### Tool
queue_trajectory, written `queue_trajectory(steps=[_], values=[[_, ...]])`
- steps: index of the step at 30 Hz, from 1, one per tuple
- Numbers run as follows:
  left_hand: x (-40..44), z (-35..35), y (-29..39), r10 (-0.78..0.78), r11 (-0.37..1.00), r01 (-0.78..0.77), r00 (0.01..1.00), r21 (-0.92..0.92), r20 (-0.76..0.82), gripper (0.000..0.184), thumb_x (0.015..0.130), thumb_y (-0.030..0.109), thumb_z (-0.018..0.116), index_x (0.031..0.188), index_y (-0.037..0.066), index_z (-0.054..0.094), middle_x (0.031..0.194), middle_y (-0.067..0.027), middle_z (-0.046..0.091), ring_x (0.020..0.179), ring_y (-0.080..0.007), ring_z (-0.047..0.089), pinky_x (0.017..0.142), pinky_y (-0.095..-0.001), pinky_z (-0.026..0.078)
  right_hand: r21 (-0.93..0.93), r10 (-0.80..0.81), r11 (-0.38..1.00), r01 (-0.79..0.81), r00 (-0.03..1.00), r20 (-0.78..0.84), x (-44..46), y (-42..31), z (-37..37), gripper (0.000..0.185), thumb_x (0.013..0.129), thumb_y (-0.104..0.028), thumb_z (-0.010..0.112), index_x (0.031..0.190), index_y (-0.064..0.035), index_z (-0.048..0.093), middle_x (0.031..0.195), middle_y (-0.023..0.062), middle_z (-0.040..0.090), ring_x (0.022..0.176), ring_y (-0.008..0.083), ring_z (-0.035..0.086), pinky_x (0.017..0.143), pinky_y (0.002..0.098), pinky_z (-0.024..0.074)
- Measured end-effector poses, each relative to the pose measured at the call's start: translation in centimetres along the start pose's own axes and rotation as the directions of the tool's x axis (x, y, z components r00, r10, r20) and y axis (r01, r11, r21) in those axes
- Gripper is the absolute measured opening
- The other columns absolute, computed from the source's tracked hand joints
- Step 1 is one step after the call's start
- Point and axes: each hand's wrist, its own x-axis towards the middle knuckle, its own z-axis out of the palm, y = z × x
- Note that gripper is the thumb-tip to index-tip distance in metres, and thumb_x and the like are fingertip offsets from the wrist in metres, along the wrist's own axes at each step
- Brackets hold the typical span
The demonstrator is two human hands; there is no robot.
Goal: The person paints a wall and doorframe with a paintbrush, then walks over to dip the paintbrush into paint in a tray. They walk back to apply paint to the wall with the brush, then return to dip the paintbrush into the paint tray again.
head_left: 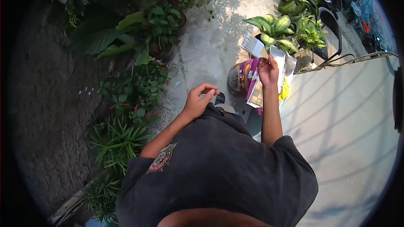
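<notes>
My right hand (269, 72) is closed around the handle of a paintbrush (253, 46). The brush is wide and flat, with pale bristles pointing up and to the left. Under and beside this hand lies an open white box (255, 96) with tan square sections, partly hidden by my wrist. A purple patterned bag (243, 75) sits just left of the box, and a bright yellow item (285, 89) lies at its right edge. My left hand (201, 99) hovers in front of my dark shirt, fingers loosely bent and thumb apart from them, with nothing visible in it.
Leafy potted plants (275, 29) stand beyond the box. A pale wall (341, 113) runs along the right, with a hose (349, 60) over its top edge. Garden plants (134, 88) and dark soil (54, 101) border the concrete path (202, 38) on the left.
</notes>
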Motion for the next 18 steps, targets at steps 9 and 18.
queue_trajectory(steps=[9, 18], values=[[-9.7, -7.0, 0.3, 0.069, 0.997, -0.055, 0.907, 0.046, -0.416, 0.017, 0.095, 0.012, 0.055, 0.103, 0.0, 0.063, 0.095, -0.0077, 0.067, 0.092, -0.0151, 0.064, 0.085, -0.0298, 0.048, -0.129, 0.361, 0.928, -0.348, 0.929, 0.086, 4.2, 15.6, 10.8, 0.01, 0.095, -0.013, 0.056, 0.101, -0.0078, 0.061, 0.098, 0.0097, 0.067, 0.084, 0.0183, 0.064, 0.072, 0.0294, 0.0557], [-15.2, -7.2, -0.6, 0.064, 0.996, -0.091, 0.586, 0.013, -0.808, 0.015, 0.095, 0.01, 0.054, 0.106, 0.001, 0.061, 0.094, -0.0058, 0.067, 0.089, -0.0123, 0.063, 0.078, -0.0281, 0.048, -0.384, 0.756, 0.653, -0.653, 0.593, 0.276, 7.7, 32.8, 19.5, 0.013, 0.096, -0.012, 0.054, 0.106, -0.0043, 0.058, 0.102, 0.0101, 0.065, 0.086, 0.0169, 0.063, 0.075, 0.0277, 0.054]])
